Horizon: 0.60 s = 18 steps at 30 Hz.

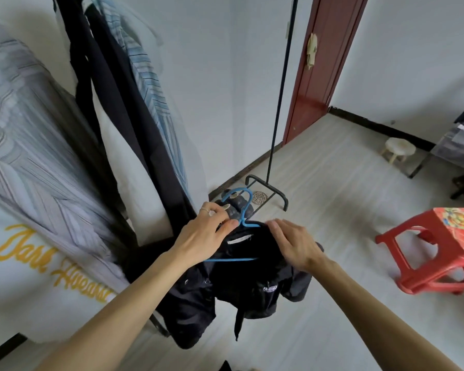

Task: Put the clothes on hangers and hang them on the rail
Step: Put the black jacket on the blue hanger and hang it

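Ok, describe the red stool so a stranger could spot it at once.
Start at the dark red door in the far wall, then come down the pale floor to the right edge. The red stool stands there, plastic with a colourful patterned top, far bigger and brighter than the small white stool behind it.

1. A dark navy, almost black garment (241, 279) is draped on a blue hanger (237, 210) and held in mid-air above the pale floor; a white label is seen inside its collar, a small light badge on one chest panel, and a strap dangles from its lower edge.
2. The hanger is thin, its hook tilted up and away; its lower bar is seen across the garment's open neck — the shoulders are hidden under cloth.
3. Clothes already hung (134, 103) are seen at the left — black pieces, a blue-striped shirt, white ones.
4. The rail's black upright pole (280, 92) stands behind on a curved foot.
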{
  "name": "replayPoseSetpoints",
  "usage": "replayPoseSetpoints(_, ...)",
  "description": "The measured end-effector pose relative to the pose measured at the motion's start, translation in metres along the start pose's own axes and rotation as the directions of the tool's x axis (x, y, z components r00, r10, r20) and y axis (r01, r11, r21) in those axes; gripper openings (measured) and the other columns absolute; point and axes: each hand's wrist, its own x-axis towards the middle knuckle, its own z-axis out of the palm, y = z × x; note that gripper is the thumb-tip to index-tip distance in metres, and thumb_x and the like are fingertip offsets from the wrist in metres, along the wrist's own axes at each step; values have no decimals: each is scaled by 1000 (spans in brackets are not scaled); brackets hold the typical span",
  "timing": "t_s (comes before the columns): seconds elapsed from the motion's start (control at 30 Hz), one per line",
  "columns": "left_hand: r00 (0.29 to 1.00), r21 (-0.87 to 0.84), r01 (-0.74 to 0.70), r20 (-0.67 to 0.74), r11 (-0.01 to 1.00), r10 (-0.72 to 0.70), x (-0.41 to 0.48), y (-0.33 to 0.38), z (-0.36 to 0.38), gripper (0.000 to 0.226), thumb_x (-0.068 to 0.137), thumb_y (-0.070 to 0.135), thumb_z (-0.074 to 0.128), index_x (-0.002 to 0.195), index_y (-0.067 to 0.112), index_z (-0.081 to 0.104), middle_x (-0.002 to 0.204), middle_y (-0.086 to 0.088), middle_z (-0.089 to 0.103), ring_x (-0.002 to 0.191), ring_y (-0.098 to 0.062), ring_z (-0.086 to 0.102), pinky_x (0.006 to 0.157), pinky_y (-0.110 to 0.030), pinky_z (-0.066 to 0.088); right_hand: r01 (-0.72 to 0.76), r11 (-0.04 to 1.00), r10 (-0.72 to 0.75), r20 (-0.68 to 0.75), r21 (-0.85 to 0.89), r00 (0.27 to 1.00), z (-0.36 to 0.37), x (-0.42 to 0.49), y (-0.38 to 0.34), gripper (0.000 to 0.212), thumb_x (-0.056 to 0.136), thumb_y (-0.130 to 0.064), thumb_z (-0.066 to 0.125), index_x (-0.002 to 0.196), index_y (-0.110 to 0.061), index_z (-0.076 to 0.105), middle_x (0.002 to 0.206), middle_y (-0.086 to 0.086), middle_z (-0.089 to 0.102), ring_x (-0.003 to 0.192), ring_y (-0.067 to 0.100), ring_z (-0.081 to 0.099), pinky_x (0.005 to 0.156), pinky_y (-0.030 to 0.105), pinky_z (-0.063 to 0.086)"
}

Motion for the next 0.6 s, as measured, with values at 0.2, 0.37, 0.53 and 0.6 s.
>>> replayPoseSetpoints(0.2,995,-4,-14,101,1000,14,-12,14,-7,38,96,58,40,96,25,59,118,19,32,49,1,48,60,-29,37,-416,794,321,276,444,906,2,19,-1,39,93,-45,51,75,-11,61,72,6,54,69,17,50,71,36,41)
replayPoseSetpoints(0.37,993,-59,31,118,998,-23,-20,6,-6,35,95,57,43,91,27,60,115,25,29,62,-6,49,61,-24,37,-442,894,371,425,79,826,10,15,16,31,88,-38,53,83,-10,63,89,9,64,88,24,60,79,34,44)
replayPoseSetpoints(0.53,994,-94,51,105,994,-41,-18,3,3,37,95,57,43,87,25,58,117,22,31,72,-3,56,66,-30,41,-378,909,292,379,175,878,7,3,-14,63,98,-60,29,91,-11,67,95,6,68,89,20,58,85,35,43)
replayPoseSetpoints(0.6,994,-143,38,109,989,-23,-15,2,0,36,95,55,45,83,25,60,119,19,38,81,1,54,73,-28,41,-341,934,315,208,102,926,10,-1,-26,68,98,-61,26,64,-6,47,65,8,56,66,21,52,64,36,40)
